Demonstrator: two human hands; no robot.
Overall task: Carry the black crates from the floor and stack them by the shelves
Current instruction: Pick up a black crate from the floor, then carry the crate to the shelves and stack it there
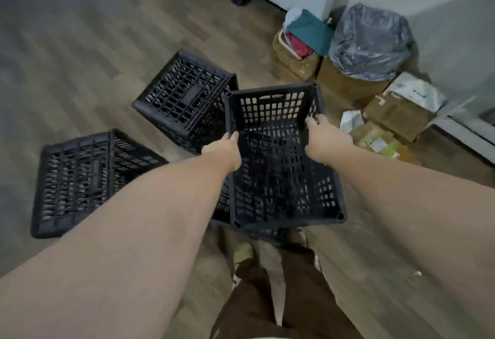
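While two upturned black crates lie on the wooden floor [80,44], one at lower left [88,178] and one at centre [184,95], an open-topped crate [281,172] sits mid-frame: the left hand [223,152] has its grip closed over the left rim, the right hand [325,135] over the right rim. Cardboard boxes [396,113] and a grey bag [369,41] fill the upper right.

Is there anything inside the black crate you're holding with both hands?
The held crate looks empty: through its mesh floor only more black grid shows, seemingly another crate under it. The left hand and right hand grip its side rims. What lies beneath stays covered.
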